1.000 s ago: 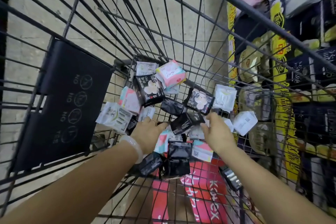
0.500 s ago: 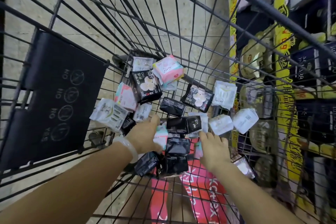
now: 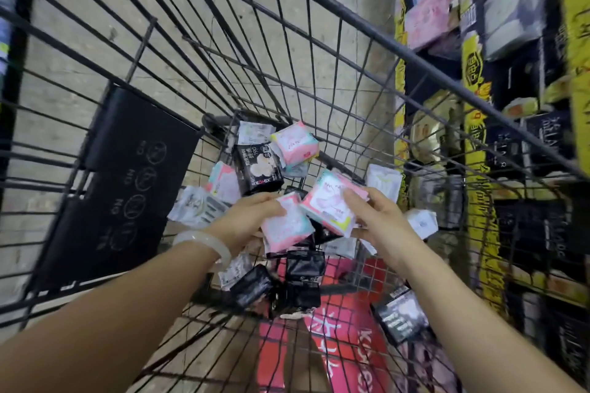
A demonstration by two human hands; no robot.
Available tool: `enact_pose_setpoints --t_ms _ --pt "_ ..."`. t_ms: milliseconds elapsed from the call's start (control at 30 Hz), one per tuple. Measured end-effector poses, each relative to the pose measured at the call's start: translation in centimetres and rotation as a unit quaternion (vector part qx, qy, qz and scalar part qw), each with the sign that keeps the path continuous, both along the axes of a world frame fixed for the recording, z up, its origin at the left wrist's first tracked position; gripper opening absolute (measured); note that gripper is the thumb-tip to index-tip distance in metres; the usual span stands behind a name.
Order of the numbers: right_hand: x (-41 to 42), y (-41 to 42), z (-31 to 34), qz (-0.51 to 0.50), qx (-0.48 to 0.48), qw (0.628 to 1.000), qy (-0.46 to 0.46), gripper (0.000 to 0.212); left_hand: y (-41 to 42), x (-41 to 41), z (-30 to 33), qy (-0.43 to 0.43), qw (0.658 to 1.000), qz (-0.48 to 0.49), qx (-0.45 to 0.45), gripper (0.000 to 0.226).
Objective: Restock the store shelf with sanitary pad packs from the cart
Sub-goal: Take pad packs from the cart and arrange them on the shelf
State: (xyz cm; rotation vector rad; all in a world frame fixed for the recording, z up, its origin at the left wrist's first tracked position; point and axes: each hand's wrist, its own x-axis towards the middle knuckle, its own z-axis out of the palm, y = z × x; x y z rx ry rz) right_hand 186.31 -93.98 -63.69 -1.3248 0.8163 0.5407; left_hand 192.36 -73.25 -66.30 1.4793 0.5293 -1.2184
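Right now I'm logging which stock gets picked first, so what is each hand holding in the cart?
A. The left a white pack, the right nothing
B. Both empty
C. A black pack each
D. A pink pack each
D: the left hand grips one pink pack and the right hand grips another pink pack, both lifted above the black packs.

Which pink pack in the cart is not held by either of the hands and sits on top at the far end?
The pink pack beside the black Kotex pack; the left hand and right hand each hold another.
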Motion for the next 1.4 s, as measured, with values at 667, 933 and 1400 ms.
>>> enact_pose_setpoints --t_ms 667,933,1400 --pt "-0.7 3.1 -2.4 0.096 -0.203 0.974 -0.017 0.064 -0.2 -1.0 -0.1 -0.029 0.994 -0.002 0.108 0.059" --pt "-0.9 1.3 -2.4 0.045 -0.147 0.988 0.023 0.047 -0.6 -0.3 -0.6 -0.048 0.996 -0.066 0.043 0.036" --pt "-1.6 1.3 -2.2 -0.023 -0.091 0.994 0.059 0.044 -0.7 -1.7 -1.3 0.09 0.991 0.064 -0.07 0.055"
